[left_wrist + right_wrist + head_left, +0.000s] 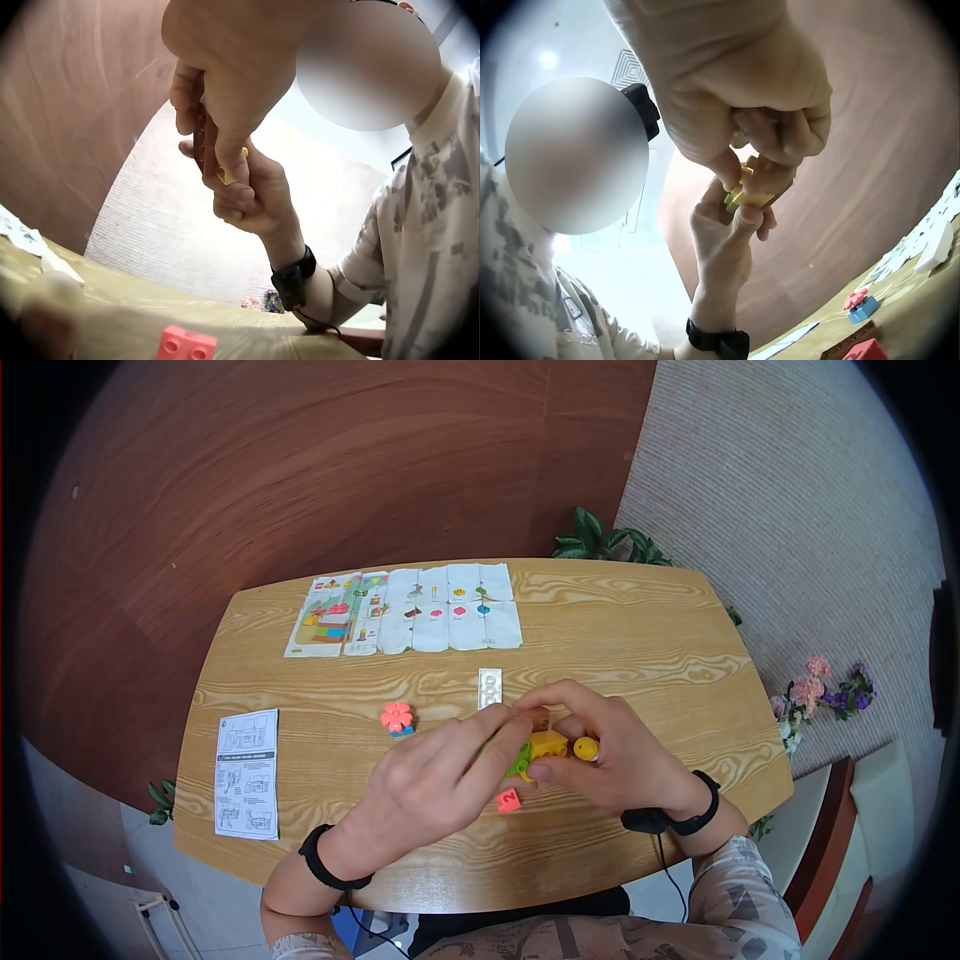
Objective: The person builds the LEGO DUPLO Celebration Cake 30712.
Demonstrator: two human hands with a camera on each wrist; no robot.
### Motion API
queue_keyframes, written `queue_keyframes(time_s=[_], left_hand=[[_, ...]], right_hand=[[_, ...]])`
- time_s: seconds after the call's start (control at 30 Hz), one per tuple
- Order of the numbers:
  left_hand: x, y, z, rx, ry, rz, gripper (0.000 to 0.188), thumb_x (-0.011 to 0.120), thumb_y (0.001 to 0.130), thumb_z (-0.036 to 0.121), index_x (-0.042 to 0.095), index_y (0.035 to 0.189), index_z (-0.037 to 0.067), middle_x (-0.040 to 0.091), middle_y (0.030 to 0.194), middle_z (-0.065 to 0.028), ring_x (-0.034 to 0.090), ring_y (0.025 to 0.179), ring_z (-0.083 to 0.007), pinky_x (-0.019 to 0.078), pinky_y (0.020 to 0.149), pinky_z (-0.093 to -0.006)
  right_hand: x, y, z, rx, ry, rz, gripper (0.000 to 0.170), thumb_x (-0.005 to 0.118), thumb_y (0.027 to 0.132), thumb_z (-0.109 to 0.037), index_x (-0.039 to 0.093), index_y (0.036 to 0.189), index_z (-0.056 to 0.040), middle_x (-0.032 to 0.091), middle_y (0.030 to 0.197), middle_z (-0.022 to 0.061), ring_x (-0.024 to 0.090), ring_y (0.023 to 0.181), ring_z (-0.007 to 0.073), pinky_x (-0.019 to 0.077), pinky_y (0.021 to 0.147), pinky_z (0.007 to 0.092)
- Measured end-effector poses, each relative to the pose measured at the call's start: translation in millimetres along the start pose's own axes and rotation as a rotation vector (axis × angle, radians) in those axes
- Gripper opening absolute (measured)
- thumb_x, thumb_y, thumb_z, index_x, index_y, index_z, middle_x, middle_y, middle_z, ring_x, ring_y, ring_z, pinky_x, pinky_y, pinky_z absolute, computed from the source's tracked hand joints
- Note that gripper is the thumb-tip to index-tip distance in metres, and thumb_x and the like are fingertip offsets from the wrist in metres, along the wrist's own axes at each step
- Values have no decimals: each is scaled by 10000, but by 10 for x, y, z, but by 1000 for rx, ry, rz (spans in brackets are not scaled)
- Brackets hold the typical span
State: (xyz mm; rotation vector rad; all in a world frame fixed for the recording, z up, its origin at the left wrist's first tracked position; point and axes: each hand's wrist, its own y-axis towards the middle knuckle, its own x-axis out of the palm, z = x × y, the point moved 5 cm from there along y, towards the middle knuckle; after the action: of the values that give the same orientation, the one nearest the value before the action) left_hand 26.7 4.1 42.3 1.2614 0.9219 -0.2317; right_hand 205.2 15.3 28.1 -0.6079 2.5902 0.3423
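Observation:
Over the middle of the table, both hands hold one cluster of toy building bricks. It joins a brown brick (210, 146), a yellow brick (547, 743) and a lime green brick (731, 201). My left hand (425, 770) pinches the green side, its fingers covering much of it. From the other side my right hand (620, 750) grips the yellow and brown part between thumb and fingers. A round yellow piece (586, 748) shows beside the right palm. Below the hands lies a red brick marked 2 (509, 800).
A pink flower (397, 715) on a blue brick (862, 310) stands left of the hands. A white brick (489, 688) lies beyond them. An unfolded picture sheet (430, 610) covers the back left; a printed instruction sheet (246, 775) lies at the left edge.

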Motion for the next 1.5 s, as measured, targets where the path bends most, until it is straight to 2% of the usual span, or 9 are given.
queue_keyframes(time_s=[0.1, 0.2, 0.3, 0.4, 0.6, 0.77, 0.9, 1.37, 1.5], left_hand=[[9, -2, -6, -19, -9, 10, 381, 726, 795, 117, 683, 1145, -28, 676, 1121, -132, 681, 746, -182, 562, 624, -293], [12, -22, -23, -24, 6, 33, 378, 728, 783, 101, 685, 1134, -31, 680, 1103, -133, 697, 758, -187, 570, 613, -291], [-9, -24, -17, -47, 10, 41, 387, 743, 775, 99, 683, 1135, -30, 683, 1079, -135, 709, 775, -200, 579, 612, -297], [-52, -16, -25, -95, -46, 34, 433, 791, 772, 131, 669, 1157, -29, 685, 1058, -140, 714, 780, -230, 586, 619, -308], [-82, 4, -125, -249, -269, 9, 528, 873, 753, 221, 655, 1171, -17, 690, 1043, -158, 712, 816, -284, 592, 676, -328], [-111, 36, -128, -384, -416, -8, 524, 905, 710, 217, 680, 1121, -17, 705, 1032, -163, 711, 901, -296, 580, 779, -350], [-105, 48, -140, -399, -435, -16, 491, 900, 724, 189, 683, 1115, -13, 704, 1044, -165, 704, 936, -300, 571, 814, -364], [-102, 86, -101, -365, -559, 41, 411, 887, 728, 68, 691, 1079, -14, 699, 1088, -159, 693, 985, -279, 555, 862, -365], [-89, 81, -101, -324, -586, 14, 422, 862, 785, 78, 654, 1143, -4, 667, 1129, -160, 681, 985, -298, 566, 826, -361]], right_hand=[[26, -1, -12, -41, -10, 43, 513, 755, 911, -200, 493, 1322, -41, 693, 686, 118, 705, 660, 247, 467, 613, 319], [23, -39, -73, 48, -138, 34, 568, 763, 900, -221, 465, 1355, -54, 721, 793, 138, 716, 697, 287, 505, 613, 345], [90, -43, -29, -201, -192, 165, 606, 776, 888, -252, 454, 1367, -65, 728, 916, 144, 723, 737, 308, 551, 628, 380], [88, -42, -96, -257, -290, 142, 629, 797, 872, -267, 461, 1364, -67, 722, 1016, 146, 734, 782, 313, 579, 660, 386], [27, -12, -15, -288, -296, 17, 653, 823, 843, -270, 480, 1362, -71, 735, 997, 139, 729, 762, 342, 568, 617, 379], [-38, -8, 41, -364, -422, 69, 588, 814, 837, -244, 526, 1326, -92, 741, 959, 116, 718, 713, 330, 564, 592, 382], [-50, -16, -25, -440, -405, 162, 538, 808, 835, -229, 559, 1293, -100, 745, 946, 102, 716, 688, 308, 559, 574, 376], [-28, -87, -67, -479, -645, 191, 579, 818, 766, -214, 585, 1276, -71, 723, 936, 93, 699, 638, 282, 551, 544, 365], [14, -79, -71, -492, -642, 213, 553, 805, 777, -229, 599, 1261, -58, 715, 921, 93, 684, 612, 274, 542, 534, 362]])
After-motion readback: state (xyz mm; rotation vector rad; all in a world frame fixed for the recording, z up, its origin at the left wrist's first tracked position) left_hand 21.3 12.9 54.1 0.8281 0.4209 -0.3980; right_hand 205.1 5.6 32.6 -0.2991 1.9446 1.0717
